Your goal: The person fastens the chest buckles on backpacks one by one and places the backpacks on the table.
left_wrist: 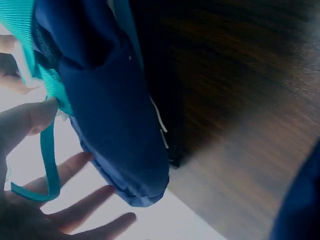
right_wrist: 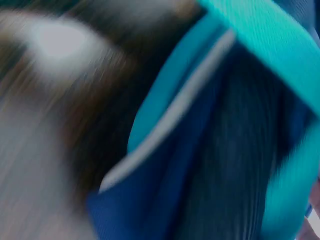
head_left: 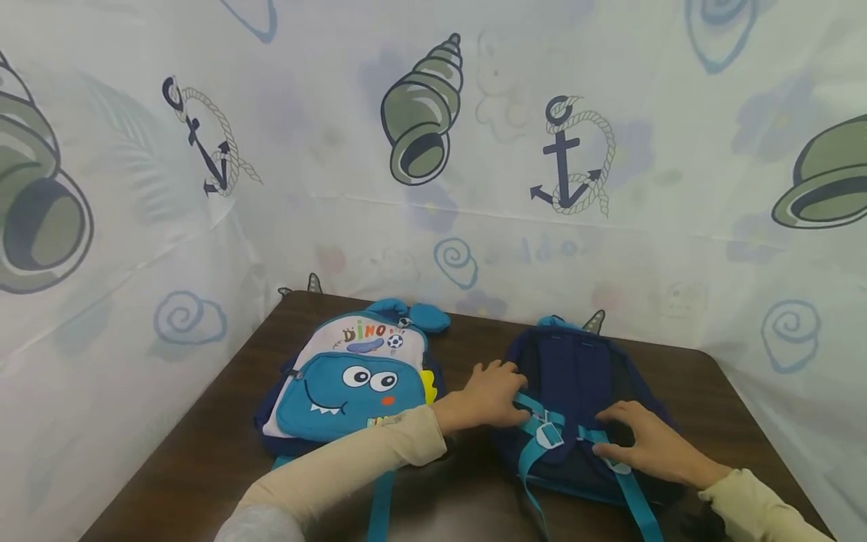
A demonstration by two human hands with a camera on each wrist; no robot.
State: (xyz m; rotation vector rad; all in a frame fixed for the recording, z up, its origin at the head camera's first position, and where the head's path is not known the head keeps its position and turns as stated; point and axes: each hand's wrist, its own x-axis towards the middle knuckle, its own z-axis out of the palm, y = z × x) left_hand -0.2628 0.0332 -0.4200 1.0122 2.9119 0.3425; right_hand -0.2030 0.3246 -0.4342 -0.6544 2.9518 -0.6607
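Note:
A navy backpack [head_left: 576,361] lies on the table with its back panel and shoulder straps up. My left hand [head_left: 491,395] is at its left side, fingers spread, thumb by the teal strap [head_left: 531,455] and its white buckle [head_left: 549,435]. In the left wrist view the thumb touches the teal webbing [left_wrist: 55,90], and the other fingers extend along the navy side. My right hand [head_left: 646,444] is over the right side, thumb and forefinger apart near the other teal strap [head_left: 637,500]. The right wrist view is blurred, showing teal webbing [right_wrist: 270,35] and dark mesh [right_wrist: 225,150].
To the left lies a second backpack [head_left: 359,384] with a blue dinosaur face, front up, partly behind my left forearm. Its teal strap [head_left: 381,504] hangs toward the near side. Both lie on a dark wooden table [head_left: 223,452], enclosed by white printed curtains [head_left: 325,150].

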